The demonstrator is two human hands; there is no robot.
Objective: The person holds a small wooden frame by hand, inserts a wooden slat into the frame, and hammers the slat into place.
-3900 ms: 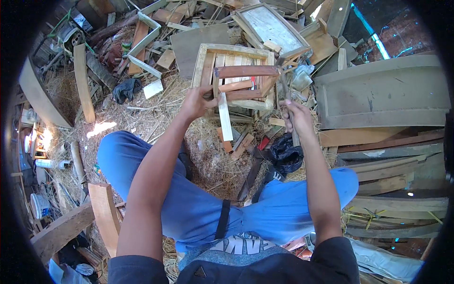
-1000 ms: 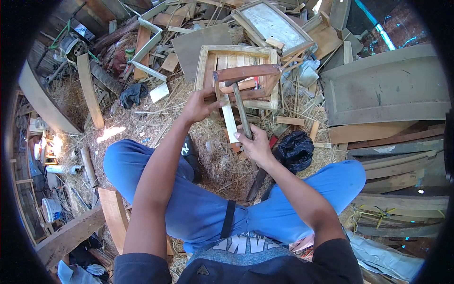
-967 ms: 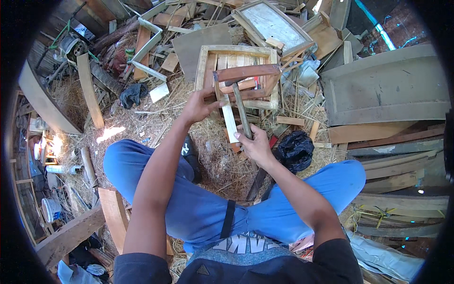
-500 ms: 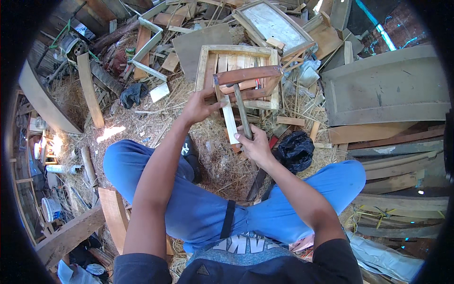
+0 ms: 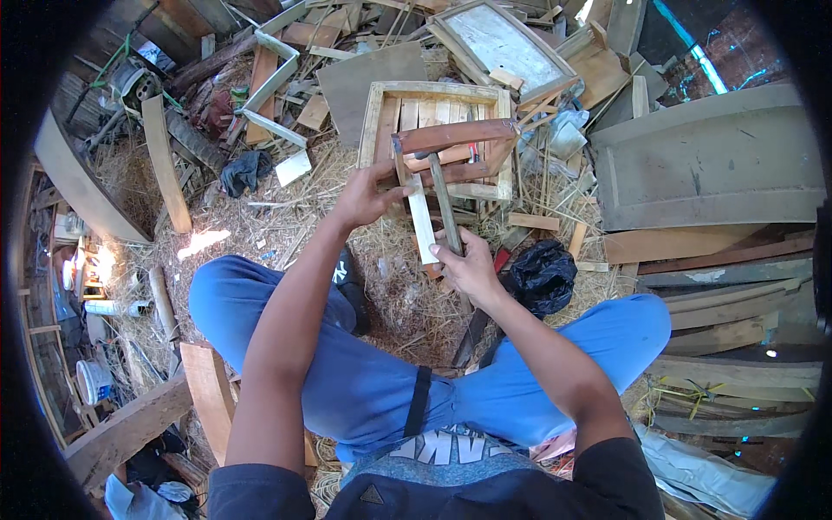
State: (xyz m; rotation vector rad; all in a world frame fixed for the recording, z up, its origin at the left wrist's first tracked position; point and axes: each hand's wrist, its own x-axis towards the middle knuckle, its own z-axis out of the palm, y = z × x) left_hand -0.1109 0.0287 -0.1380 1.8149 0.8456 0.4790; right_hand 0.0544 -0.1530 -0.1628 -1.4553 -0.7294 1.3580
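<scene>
A small reddish-brown wooden frame (image 5: 455,134) is held up over my lap, with a pale wood strip (image 5: 422,224) running down its left side. My left hand (image 5: 368,198) grips the frame's left side, its thumb against the strip's upper part. In my right hand (image 5: 470,267) is a hammer (image 5: 445,201), its handle slanting up and its dark head inside the frame. My right thumb touches the lower end of the pale strip. Beyond the frame lies a wooden box-like form (image 5: 374,121) with slats, partly hidden by it.
A black plastic bag (image 5: 542,276) lies beside my right knee. Curved boards are stacked at the right, under a broad grey panel (image 5: 711,165). Scrap wood and an old framed panel (image 5: 503,43) fill the far side. Straw and shavings cover the floor. A curved plank (image 5: 165,165) stands at left.
</scene>
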